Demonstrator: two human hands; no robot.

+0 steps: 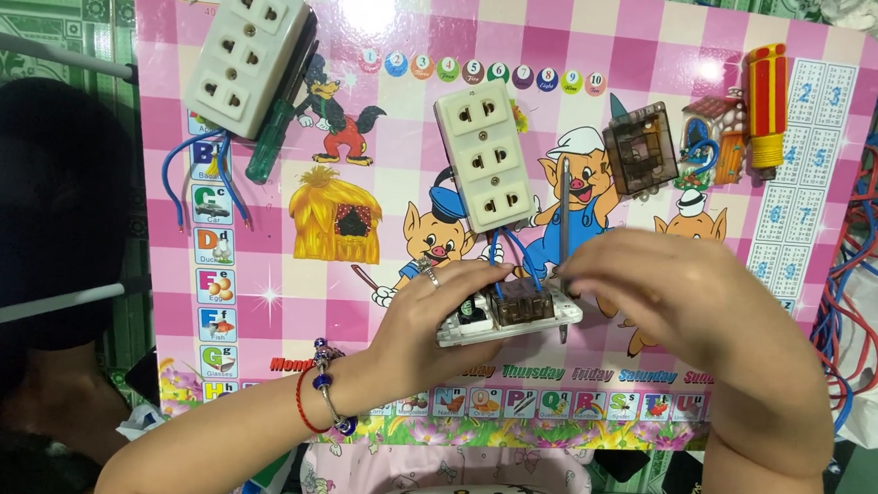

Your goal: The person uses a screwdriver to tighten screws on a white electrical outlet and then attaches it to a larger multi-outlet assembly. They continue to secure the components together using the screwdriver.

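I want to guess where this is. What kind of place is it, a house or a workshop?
Probably a home. The work sits on a child's pink cartoon table over green patterned floor tiles, with loose wires heaped alongside. The left hand steadies a socket plate there, no workbench.

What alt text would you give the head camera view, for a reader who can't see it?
Two bare hands work on a white switch plate on a pink cartoon table: the left hand steadies it, the right hand holds a thin screwdriver upright. Two cream triple sockets and a red-yellow screwdriver lie nearby.
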